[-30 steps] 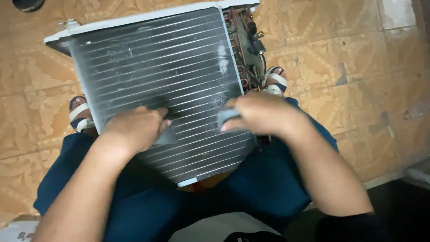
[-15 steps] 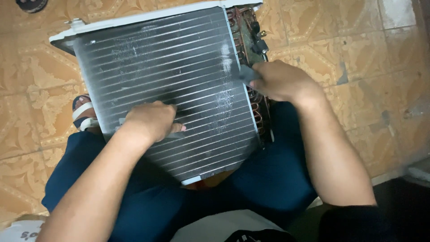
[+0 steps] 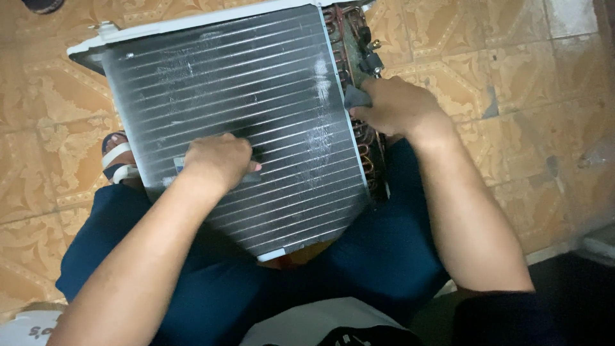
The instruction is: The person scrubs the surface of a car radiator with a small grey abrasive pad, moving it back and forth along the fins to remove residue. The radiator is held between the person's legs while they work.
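Patterned orange-brown floor tiles fill the background, with the person seated above them, legs in dark blue trousers spread under the work. Resting tilted against those legs is a large air-conditioner coil, its dark finned face turned up and crossed by rows of pale tubes; a white frame edge runs along the far side. Down the coil's right side sits a column of copper tube bends, with small fittings near the top. A sandalled foot shows just beside the coil's left edge.

Whitish smears mark the fins in two patches, one upper left of centre and one in a streak near the right edge, while most of the face looks dark and even; judging from that, the wiping seems partly done, with the streaked areas left.

Left hand lies curled on the fins, pressing a small dark object I cannot make out. Right hand is closed around a small grey cloth at the coil's right edge, touching the copper bends.
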